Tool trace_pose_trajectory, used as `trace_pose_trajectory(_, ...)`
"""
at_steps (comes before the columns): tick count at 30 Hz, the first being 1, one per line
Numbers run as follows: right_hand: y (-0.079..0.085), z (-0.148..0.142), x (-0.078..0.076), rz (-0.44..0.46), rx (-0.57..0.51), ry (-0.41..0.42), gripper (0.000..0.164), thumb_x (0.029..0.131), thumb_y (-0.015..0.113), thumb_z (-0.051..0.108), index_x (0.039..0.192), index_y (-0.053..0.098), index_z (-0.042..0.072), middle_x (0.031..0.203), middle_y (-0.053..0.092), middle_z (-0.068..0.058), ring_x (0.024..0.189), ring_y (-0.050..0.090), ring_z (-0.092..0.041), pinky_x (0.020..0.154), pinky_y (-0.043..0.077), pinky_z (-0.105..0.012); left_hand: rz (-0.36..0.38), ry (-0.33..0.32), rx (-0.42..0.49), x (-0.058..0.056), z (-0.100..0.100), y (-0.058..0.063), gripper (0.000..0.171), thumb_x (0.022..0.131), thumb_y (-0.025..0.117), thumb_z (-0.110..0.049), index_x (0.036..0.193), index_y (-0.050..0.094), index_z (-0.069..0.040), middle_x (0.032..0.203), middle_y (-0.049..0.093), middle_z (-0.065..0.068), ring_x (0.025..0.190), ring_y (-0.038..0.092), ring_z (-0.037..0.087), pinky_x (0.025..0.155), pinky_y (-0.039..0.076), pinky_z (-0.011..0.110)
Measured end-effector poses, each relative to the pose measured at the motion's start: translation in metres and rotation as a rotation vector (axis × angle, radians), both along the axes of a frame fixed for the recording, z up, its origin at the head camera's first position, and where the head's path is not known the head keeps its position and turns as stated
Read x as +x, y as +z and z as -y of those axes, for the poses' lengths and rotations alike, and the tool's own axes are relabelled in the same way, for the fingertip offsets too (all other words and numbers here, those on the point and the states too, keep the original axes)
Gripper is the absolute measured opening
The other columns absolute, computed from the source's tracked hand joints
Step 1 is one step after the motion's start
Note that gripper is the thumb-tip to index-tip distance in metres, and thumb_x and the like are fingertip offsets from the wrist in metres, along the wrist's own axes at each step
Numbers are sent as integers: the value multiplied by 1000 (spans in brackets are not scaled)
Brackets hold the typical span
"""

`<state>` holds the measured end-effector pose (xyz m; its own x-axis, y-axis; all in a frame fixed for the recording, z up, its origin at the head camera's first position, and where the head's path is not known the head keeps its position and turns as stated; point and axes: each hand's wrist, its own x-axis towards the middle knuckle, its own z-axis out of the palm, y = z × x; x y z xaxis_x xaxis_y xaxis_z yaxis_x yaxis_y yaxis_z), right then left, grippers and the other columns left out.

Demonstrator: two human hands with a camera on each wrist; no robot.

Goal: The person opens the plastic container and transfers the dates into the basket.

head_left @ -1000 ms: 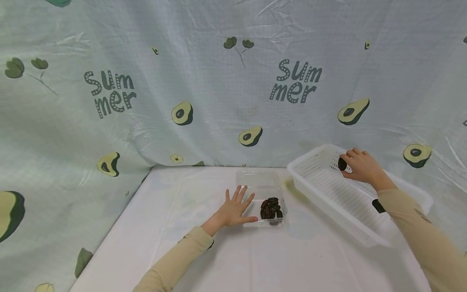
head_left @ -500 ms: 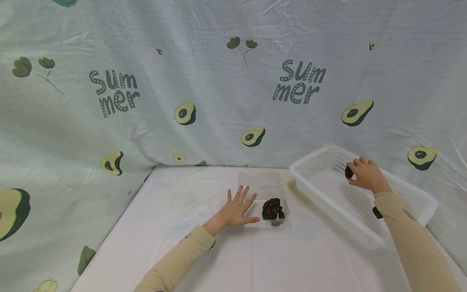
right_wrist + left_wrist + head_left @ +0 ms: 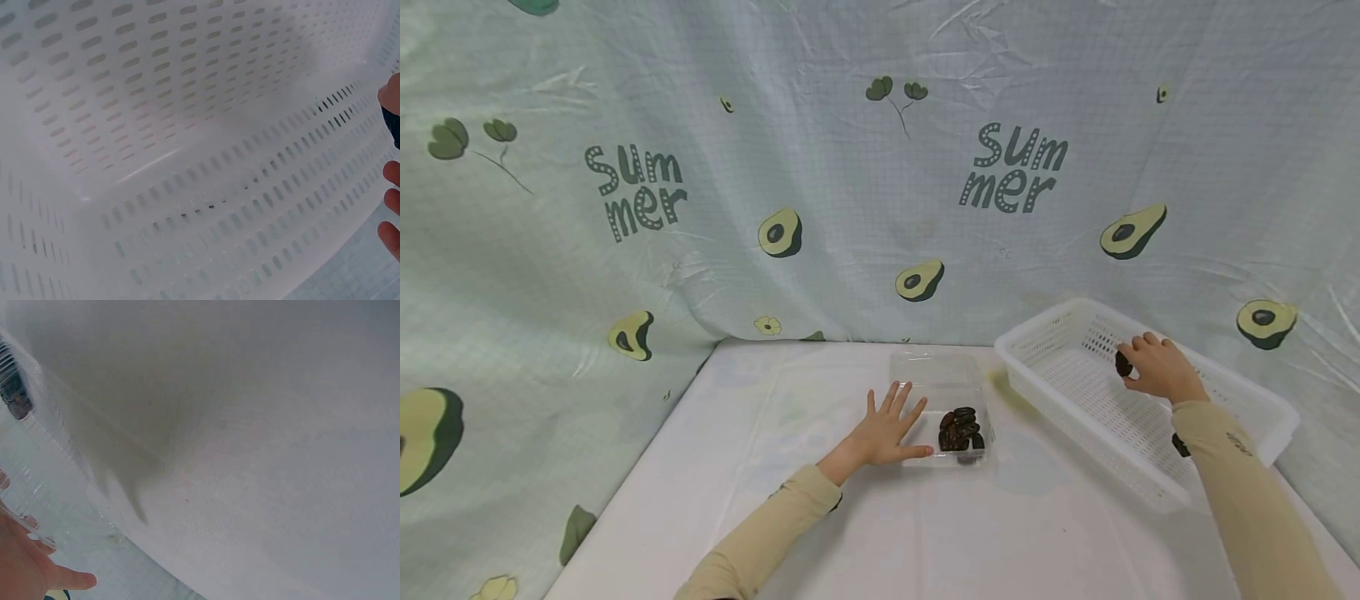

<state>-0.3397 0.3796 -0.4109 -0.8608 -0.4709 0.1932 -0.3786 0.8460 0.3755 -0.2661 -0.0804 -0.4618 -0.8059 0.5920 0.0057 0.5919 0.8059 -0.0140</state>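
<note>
My right hand (image 3: 1163, 368) pinches a dark brown date (image 3: 1123, 364) between thumb and fingers over the white perforated basket (image 3: 1075, 423). In the right wrist view, part of the date (image 3: 392, 125) and several fingertips show at the right edge. My left hand (image 3: 880, 435) lies flat with fingers spread at the left side of a clear plastic box (image 3: 925, 417). Several dates (image 3: 961, 429) are clustered in the box's right half. The left wrist view shows that hand (image 3: 28, 565) at the box's clear wall, thumb extended.
The box's clear lid (image 3: 934, 367) lies folded back behind it. White cloth covers the table (image 3: 985, 533). A curtain (image 3: 835, 183) with avocado prints and lettering hangs right behind the table and along its left side.
My right hand has moved lower and slightly right over the basket, still pinching the date. The left hand stays in place by the box.
</note>
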Motion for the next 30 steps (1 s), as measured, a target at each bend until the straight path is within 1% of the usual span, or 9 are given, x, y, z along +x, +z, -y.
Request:
trace_pose_trajectory(9, -1, 2, 2, 2, -17, 3, 42, 70, 74, 23, 101, 59, -1, 83, 57, -15, 82, 52, -32, 69, 44, -48, -20, -11, -4, -2, 1, -3, 84, 83, 26, -71, 146, 14, -17, 151, 7, 19, 139, 6, 39, 99, 16, 67)
trace_pose_trajectory(14, 1, 2, 4, -10, -31, 27, 40, 69, 74, 22, 99, 59, 0, 82, 56, -14, 81, 52, -32, 68, 44, -47, -17, -19, 13, -2, 0, -3, 83, 84, 31, -69, 146, 15, -16, 151, 8, 19, 138, 7, 40, 98, 17, 67)
trace_pose_trajectory(19, 3, 2, 7, -66, -93, 104, 34, 68, 74, 19, 94, 61, 2, 79, 56, -12, 79, 52, -31, 63, 45, -46, -11, -17, 17, -1, 0, -3, 83, 84, 34, -67, 146, 15, -15, 151, 8, 20, 138, 7, 40, 98, 16, 68)
trace_pose_trajectory(22, 6, 5, 11, -101, -137, 157, 31, 67, 75, 18, 92, 63, 3, 78, 56, -11, 78, 53, -30, 62, 45, -45, -6, -14, 13, 0, 0, -3, 84, 83, 31, -69, 146, 14, -16, 151, 7, 20, 138, 6, 39, 99, 15, 67)
trace_pose_trajectory(26, 12, 11, 18, -142, -174, 232, 31, 65, 77, 16, 90, 63, 5, 79, 57, -10, 77, 53, -29, 62, 45, -45, -6, -15, 10, 0, 1, -3, 84, 83, 31, -69, 146, 14, -16, 151, 7, 20, 138, 5, 39, 99, 15, 68)
trace_pose_trajectory(30, 18, 19, 22, -198, -196, 318, 33, 60, 79, 14, 88, 64, 5, 79, 58, -9, 77, 53, -28, 61, 45, -43, -8, -12, 9, 0, 1, -3, 83, 84, 35, -67, 146, 14, -15, 151, 6, 20, 138, 6, 40, 99, 14, 68)
